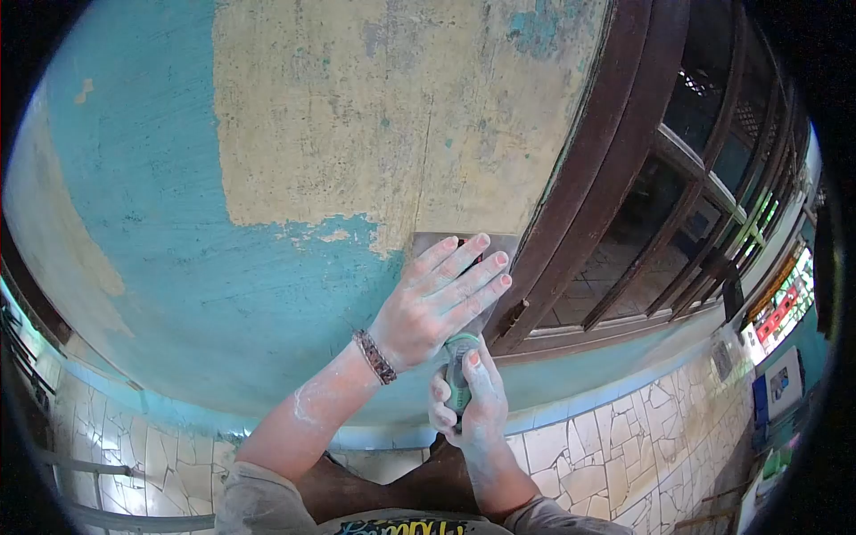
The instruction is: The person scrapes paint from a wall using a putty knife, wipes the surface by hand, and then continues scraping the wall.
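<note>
My right hand (473,401) is wrapped round the green handle of a wide-bladed scraper (460,379). The metal blade lies against the wall (294,276), its top edge at the lower border of a bare beige patch (357,134). Across the blade rests my left hand (443,303), fingers stretched out and flat, covering most of it. White dust coats both hands, and a dark bracelet circles the left wrist. Turquoise paint surrounds the patch on its left and below.
A brown wooden window frame (557,209) with barred panes stands close on the right of the blade. Below the wall runs a floor of irregular pale tiles (593,446). Metal rails (134,519) show at lower left, and assorted items sit at far right.
</note>
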The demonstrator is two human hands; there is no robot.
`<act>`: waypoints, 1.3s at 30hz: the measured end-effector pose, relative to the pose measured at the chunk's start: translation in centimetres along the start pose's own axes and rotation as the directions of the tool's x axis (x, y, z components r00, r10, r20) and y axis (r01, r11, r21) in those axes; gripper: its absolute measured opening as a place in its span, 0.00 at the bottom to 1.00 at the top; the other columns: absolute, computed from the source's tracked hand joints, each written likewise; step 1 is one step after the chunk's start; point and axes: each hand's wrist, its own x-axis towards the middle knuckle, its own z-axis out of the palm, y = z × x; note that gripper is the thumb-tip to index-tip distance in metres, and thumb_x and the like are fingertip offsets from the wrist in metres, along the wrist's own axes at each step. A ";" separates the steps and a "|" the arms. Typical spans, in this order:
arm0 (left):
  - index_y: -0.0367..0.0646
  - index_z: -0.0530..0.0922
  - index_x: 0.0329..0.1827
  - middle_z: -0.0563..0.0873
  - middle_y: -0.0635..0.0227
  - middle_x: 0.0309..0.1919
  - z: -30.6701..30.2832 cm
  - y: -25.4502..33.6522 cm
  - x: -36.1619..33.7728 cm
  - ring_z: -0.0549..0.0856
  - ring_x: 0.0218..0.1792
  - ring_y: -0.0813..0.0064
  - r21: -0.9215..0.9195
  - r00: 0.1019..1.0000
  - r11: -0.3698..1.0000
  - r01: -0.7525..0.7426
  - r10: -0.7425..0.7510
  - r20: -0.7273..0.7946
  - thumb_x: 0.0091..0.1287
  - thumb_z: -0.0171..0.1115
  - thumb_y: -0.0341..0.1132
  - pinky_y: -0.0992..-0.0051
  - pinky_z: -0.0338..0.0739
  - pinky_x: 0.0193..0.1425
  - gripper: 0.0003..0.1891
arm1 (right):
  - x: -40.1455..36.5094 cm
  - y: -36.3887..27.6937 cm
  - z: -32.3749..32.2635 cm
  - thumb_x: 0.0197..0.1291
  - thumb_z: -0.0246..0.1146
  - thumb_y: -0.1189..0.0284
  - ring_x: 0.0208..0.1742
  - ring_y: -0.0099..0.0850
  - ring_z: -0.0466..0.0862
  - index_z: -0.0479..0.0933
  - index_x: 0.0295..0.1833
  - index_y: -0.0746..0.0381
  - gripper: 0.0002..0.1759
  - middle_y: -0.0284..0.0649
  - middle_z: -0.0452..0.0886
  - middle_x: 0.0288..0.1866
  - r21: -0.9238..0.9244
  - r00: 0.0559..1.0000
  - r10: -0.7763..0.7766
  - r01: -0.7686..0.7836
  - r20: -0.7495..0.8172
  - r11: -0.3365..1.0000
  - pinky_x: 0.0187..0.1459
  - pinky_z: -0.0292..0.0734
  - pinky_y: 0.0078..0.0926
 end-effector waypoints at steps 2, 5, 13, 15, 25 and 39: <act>0.48 0.80 0.63 0.80 0.65 0.65 -0.1 -0.3 0.6 0.73 0.70 0.61 -0.012 0.999 1.000 -0.001 0.001 -0.038 0.69 0.50 0.33 0.58 0.60 0.76 0.20 | 0.0 0.0 -0.1 0.75 0.51 0.55 0.14 0.22 0.67 0.60 0.69 0.57 0.26 0.39 0.72 0.28 0.002 1.000 0.000 0.000 -0.003 1.000 0.14 0.59 0.17; 0.48 0.80 0.63 0.80 0.66 0.65 -0.3 -0.6 1.3 0.73 0.71 0.62 -0.016 0.999 1.000 0.001 -0.001 -0.053 0.70 0.50 0.33 0.58 0.59 0.76 0.20 | 0.5 -0.8 0.4 0.75 0.51 0.55 0.14 0.22 0.67 0.60 0.69 0.57 0.26 0.40 0.72 0.28 0.011 1.000 -0.014 0.014 0.008 1.000 0.14 0.59 0.17; 0.48 0.80 0.62 0.79 0.65 0.66 -0.2 -0.3 1.4 0.73 0.71 0.63 -0.010 1.000 1.000 0.008 -0.009 -0.026 0.70 0.50 0.34 0.59 0.59 0.76 0.20 | 0.5 -0.9 0.0 0.75 0.51 0.55 0.15 0.23 0.68 0.62 0.66 0.58 0.23 0.40 0.72 0.28 0.040 1.000 -0.007 0.006 0.014 0.999 0.15 0.60 0.17; 0.48 0.80 0.62 0.79 0.64 0.65 -0.1 -0.2 1.2 0.73 0.71 0.62 -0.024 0.999 1.000 0.017 -0.018 -0.034 0.69 0.50 0.34 0.59 0.60 0.76 0.20 | 0.4 -0.8 -0.1 0.75 0.51 0.55 0.15 0.23 0.68 0.62 0.65 0.58 0.22 0.40 0.72 0.28 0.037 1.000 0.009 -0.010 0.009 0.999 0.14 0.59 0.17; 0.48 0.81 0.62 0.80 0.65 0.65 0.3 0.0 0.9 0.74 0.70 0.61 -0.009 0.999 0.999 0.031 -0.031 -0.032 0.68 0.52 0.33 0.58 0.60 0.76 0.20 | 0.3 -0.8 -0.9 0.75 0.50 0.55 0.14 0.22 0.67 0.58 0.72 0.57 0.28 0.40 0.73 0.28 0.033 0.999 0.019 -0.021 0.049 0.999 0.14 0.58 0.16; 0.45 0.74 0.68 0.74 0.59 0.69 3.2 3.4 -5.9 0.70 0.72 0.56 -0.059 0.977 0.983 0.175 -0.165 0.136 0.65 0.52 0.30 0.54 0.57 0.78 0.25 | -2.0 2.7 -5.8 0.76 0.51 0.58 0.15 0.20 0.67 0.63 0.66 0.56 0.21 0.36 0.72 0.27 -0.035 0.973 0.223 -0.225 -0.055 0.974 0.14 0.58 0.15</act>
